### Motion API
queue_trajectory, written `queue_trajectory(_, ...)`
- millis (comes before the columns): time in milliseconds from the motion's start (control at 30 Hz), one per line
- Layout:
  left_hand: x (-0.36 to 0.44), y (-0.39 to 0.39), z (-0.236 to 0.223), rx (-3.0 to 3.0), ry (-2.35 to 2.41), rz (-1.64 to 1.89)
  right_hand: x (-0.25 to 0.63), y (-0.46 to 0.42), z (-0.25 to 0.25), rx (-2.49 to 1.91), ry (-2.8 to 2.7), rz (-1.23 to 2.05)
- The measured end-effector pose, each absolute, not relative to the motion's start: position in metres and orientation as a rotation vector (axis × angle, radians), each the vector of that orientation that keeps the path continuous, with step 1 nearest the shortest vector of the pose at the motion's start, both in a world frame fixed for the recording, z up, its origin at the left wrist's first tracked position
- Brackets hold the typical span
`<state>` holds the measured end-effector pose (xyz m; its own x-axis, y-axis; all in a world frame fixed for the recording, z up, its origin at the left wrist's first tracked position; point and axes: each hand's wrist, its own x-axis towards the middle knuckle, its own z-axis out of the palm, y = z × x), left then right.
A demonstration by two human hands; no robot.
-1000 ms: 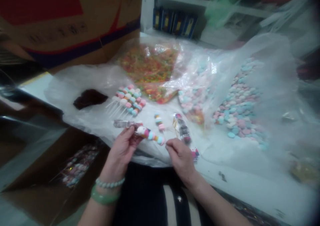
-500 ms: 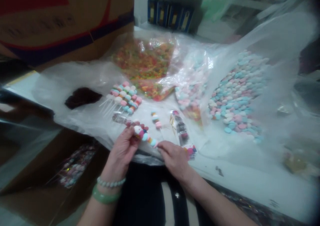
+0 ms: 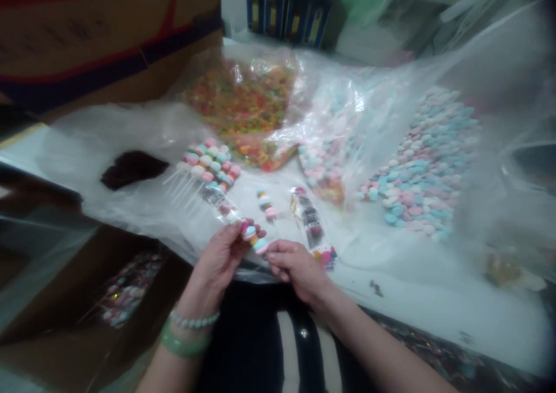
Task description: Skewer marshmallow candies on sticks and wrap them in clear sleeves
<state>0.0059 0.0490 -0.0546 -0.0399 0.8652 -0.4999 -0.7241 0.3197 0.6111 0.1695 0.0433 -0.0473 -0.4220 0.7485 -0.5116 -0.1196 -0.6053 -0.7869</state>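
Between my hands is a candy skewer [image 3: 259, 245] of pastel marshmallow pieces. My left hand [image 3: 223, 254] is closed around its upper part and the mouth of a clear printed bag [image 3: 221, 203], which stretches away to the upper left. How far the skewer sits inside the bag is hidden by my fingers. My right hand [image 3: 299, 268] pinches the skewer's near end. Just beyond, a single candy skewer [image 3: 266, 205] lies on the plastic sheet. To its right are printed clear bags [image 3: 313, 225]. Several finished skewers [image 3: 211, 160] with white sticks lie piled at left.
Loose pastel marshmallows [image 3: 425, 173] spread at right on plastic sheeting. Behind lies a clear bag of orange-green gummies [image 3: 247, 103]. A dark cloth-like item [image 3: 132, 168] is at left. Below the table edge, an open carton [image 3: 56, 346] holds wrapped candies [image 3: 130, 289]. A large box [image 3: 143, 34] stands behind.
The clear bag now stretches out beyond my left hand toward the upper left, and less of the skewer shows. My right hand has moved slightly left, closer to my left hand.
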Motion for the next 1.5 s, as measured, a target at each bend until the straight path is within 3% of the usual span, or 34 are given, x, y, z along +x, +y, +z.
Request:
queue_trajectory(200, 0.0, 0.052, -0.045, 0.09, 1.002, 1.314, 0.172, 0.043, -0.04, -1.388, -1.345, 1.744)
queue_trajectory(400, 0.011, 0.05, -0.041, 0.199, 1.065, 1.301, 0.172, 0.033, -0.048, -1.243, -1.944, 0.967)
queue_trajectory(467, 0.011, 0.051, -0.04, 0.164, 1.043, 1.262, 0.172, 0.031, -0.05, -1.197, -1.996, 0.884)
queue_trajectory(767, -0.007, 0.054, -0.035, -0.023, 0.81, 1.406, 0.171, 0.036, -0.049, -1.278, -1.836, 1.203)
queue_trajectory(1000, 0.0, 0.059, -0.037, -0.035, 0.804, 1.4, 0.165, 0.035, -0.045, -1.337, -1.813, 1.188)
queue_trajectory(1233, 0.0, 0.056, -0.039, -0.086, 0.843, 1.441, 0.163, 0.04, -0.046, -1.343, -1.231, 1.88)
queue_trajectory(1500, 0.003, 0.055, -0.044, 0.03, 0.789, 1.384, 0.171, 0.047, -0.059, -0.928, -0.563, 2.482)
